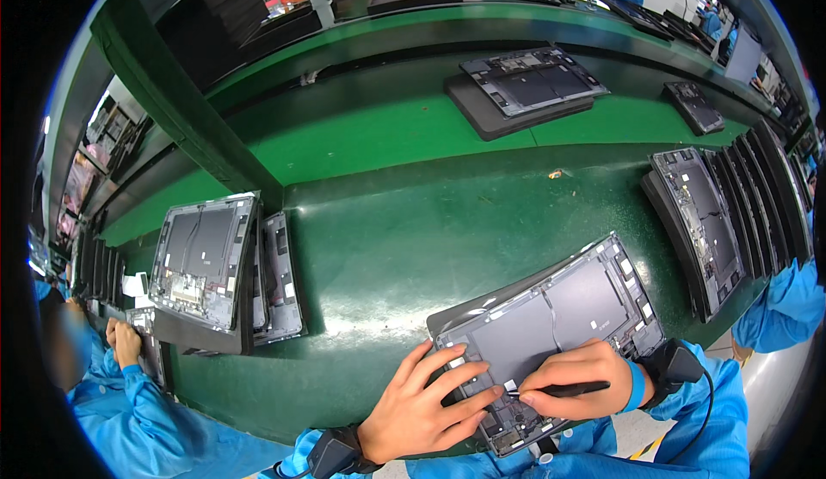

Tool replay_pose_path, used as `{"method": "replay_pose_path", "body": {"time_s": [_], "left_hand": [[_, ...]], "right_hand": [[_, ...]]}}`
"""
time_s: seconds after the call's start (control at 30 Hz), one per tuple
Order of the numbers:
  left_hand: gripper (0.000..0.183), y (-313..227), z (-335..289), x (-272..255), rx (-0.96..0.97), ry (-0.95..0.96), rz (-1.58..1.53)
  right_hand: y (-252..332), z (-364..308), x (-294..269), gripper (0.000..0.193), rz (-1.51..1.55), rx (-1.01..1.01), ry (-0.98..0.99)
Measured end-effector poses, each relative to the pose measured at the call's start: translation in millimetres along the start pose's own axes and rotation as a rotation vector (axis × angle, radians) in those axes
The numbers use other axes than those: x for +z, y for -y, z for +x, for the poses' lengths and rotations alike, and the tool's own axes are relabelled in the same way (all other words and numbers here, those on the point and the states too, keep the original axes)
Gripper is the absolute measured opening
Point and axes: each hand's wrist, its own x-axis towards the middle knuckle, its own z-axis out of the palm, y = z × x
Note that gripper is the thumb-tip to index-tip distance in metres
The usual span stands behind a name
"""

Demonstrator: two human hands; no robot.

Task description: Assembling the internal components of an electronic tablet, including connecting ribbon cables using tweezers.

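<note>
- An opened grey tablet chassis [551, 324], its dark internal panels exposed, is seen lying tilted on the green conveyor mat [379, 247] at the near edge.
- Its lower left corner is pressed by the left hand [426, 410], fingers spread flat and nothing gripped.
- A thin black stylus-like tool [564, 388] is pinched in the closed fingers of the right hand [576, 380], its tip touching the chassis's lower edge.
- Further opened tablets [206, 264] are stacked left of the chassis.

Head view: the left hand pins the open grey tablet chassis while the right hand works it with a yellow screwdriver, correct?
Not quite. In the head view the right hand holds a slim black stylus-like tool, not a yellow screwdriver. The left hand does press on the open grey tablet chassis.
</note>
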Motion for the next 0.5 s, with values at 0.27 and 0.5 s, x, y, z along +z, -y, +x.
{"method": "replay_pose_path", "body": {"time_s": [0.27,0.5], "left_hand": [[0.032,0.1,1.4,0.3,0.013,0.005,0.048],[0.034,1.6,1.2,0.4,0.010,0.005,0.032]], "right_hand": [[-9.2,1.1,-0.1,0.015,0.109,0.033,0.047],[-5.2,-1.0,3.0,0.012,0.086,-0.034,0.041]]}}
